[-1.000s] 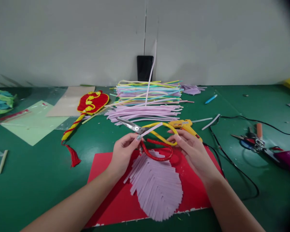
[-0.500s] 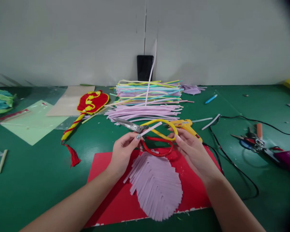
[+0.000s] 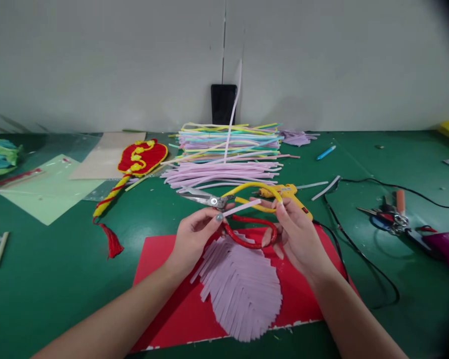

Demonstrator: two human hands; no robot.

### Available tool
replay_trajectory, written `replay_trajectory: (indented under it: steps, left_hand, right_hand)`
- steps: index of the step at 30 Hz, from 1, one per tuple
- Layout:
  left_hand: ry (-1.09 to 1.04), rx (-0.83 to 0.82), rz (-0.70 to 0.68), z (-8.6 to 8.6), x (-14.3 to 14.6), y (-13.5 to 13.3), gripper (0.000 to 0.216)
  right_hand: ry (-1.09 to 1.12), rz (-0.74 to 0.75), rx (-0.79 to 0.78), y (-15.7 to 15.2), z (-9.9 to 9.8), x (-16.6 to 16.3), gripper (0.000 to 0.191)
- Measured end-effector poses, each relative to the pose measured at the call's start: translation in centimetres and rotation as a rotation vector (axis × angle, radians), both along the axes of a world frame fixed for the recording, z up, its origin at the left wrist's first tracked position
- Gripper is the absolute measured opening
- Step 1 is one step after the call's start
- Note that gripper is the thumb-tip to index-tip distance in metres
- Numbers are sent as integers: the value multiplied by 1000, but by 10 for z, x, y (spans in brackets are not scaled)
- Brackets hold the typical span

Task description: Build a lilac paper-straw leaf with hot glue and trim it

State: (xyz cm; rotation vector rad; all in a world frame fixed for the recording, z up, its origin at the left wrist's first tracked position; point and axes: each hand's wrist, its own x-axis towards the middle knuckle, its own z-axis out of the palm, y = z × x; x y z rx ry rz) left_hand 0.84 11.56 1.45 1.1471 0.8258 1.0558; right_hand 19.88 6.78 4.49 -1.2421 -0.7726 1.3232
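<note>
Between the thumb and fingers of my left hand (image 3: 196,234) is a short lilac pipe cleaner piece (image 3: 243,207), pointing up to the right. My right hand (image 3: 301,234) grips the scissors (image 3: 250,244) by their handles, one yellow and one red. The scissors' blades are slightly apart and point left, beyond my left fingertips. Below both hands lies a leaf-shaped layer of lilac strips (image 3: 245,291), on a red board (image 3: 160,299). Some of its upper edge is hidden behind the red handle.
Bundled pipe cleaners (image 3: 224,172) lie behind the scissors, before a leaning phone (image 3: 223,104). A yellow glue gun (image 3: 297,199) sits right of them. Keys (image 3: 392,219) and a black cord (image 3: 374,254) are farther right. A red-and-yellow fan (image 3: 142,158) lies left, near green paper (image 3: 48,192).
The scissors have shifted slightly right, and my right fingers have moved further into the handles. The lilac piece in my left hand has moved a little right and down.
</note>
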Motion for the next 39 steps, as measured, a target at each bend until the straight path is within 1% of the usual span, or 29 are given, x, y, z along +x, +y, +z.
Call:
replay_trajectory:
  steps: [5,7,8,10,12,14,16,18,21,25,28,30,32,36,39]
  left_hand:
    - [2,-5,47,-1,0,1,16]
    - [7,-6,62,-1,0,1,17]
    - [18,-1,75,0,0,1,17]
    - [50,18,105,2,0,1,16]
    - [90,47,120,6,0,1,16]
    - [130,82,114,10,1,-1,15]
    - [159,114,107,13,1,-2,14]
    - [188,133,101,15,2,-4,13]
    - [252,190,79,15,2,-7,14]
    - [375,379,48,13,1,-9,11]
    - [381,454,-29,11,1,-9,12]
    - [318,452,-94,9,1,-9,13]
    - [262,422,-131,6,1,-9,13]
    - [249,354,-120,0,1,-9,14]
    - [278,339,-90,-1,0,-9,14]
  right_hand:
    - [-23,40,4,0,-1,0,29]
    - [-140,7,46,0,-3,0,29]
    - [-244,-37,85,0,-4,0,31]
    - [-526,-120,203,0,-7,1,39]
    - [-859,-132,371,0,-9,2,43]
    - [-1158,-101,519,-1,-10,2,40]
    - [-1373,-103,577,-2,-10,3,35]
    - [-1494,-106,560,-2,-10,2,34]
    - [-1542,-69,558,-1,-13,0,30]
    - [-1423,-8,565,3,-20,-2,28]
    - [-1354,51,534,4,-21,-2,34]
    - [-1358,68,530,4,-20,-1,36]
    - [-1373,49,539,3,-19,-2,35]
    - [-1415,-34,545,1,-20,-5,30]
    - [-1440,-75,519,1,-22,-8,27]
